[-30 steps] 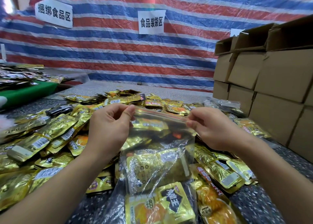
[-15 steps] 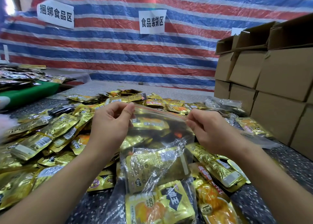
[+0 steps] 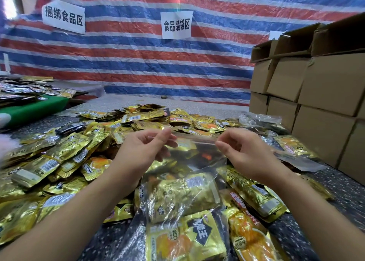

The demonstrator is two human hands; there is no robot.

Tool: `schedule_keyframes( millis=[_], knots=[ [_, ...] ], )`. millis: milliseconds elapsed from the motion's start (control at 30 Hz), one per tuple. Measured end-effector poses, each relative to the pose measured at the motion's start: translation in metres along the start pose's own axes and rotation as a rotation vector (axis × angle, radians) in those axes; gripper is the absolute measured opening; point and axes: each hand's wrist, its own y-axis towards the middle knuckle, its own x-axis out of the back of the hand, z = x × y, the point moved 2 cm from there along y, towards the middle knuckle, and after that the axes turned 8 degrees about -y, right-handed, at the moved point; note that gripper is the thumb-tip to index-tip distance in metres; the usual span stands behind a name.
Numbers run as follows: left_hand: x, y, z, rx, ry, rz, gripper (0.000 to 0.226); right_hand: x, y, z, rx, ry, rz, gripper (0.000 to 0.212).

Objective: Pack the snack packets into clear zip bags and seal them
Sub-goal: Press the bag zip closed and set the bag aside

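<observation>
The left hand (image 3: 142,152) and right hand (image 3: 245,154) each pinch a top corner of the clear zip bag (image 3: 189,162), thumb against fingertips, holding its mouth strip stretched between them above the table (image 3: 325,181). The bag hangs down toward the person with gold snack packets inside (image 3: 183,193). Beneath and around it lies a heap of loose gold packets (image 3: 65,156); 1 near packet (image 3: 197,235) shows "王" in a dark diamond. Cardboard boxes (image 3: 325,95) are stacked at right. On the striped tarp (image 3: 138,63) behind, 2 paper signs read "捆绑食品区" (image 3: 63,17) and "食品装袋区" (image 3: 176,25).
</observation>
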Motion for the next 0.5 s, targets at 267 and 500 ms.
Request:
schedule_keyframes(
  millis=[267, 500],
  knots=[
    [-0.0008, 0.0004, 0.0016, -0.02, 0.055, -0.026, 0.031, 0.0034, -0.0009, -0.0029, -0.03, 0.029, -0.088, 0.015],
    [0.0024, 0.0027, 0.0008, -0.014, -0.026, -0.076, 0.034, -0.0014, -0.003, -0.0025, -0.121, 0.228, -0.038, 0.021]
  ],
)
